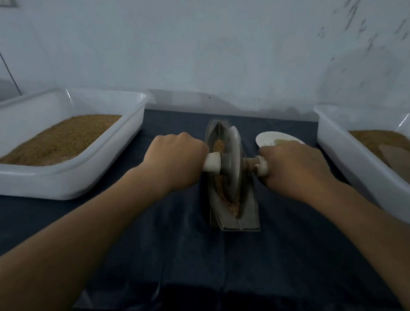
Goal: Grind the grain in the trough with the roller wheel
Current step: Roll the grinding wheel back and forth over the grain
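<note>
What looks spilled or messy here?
Nothing stands out. The grain lies inside the trough, the roller wheel sits in its groove, and the left tub and right tub hold theirs too.

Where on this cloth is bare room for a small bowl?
Bare cloth lies nearer than the trough, toward you. Crowded right of the roller wheel: the plate and right hand fill the gap to the right tub.

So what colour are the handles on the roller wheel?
The handles are white; the head view shows them best.
</note>
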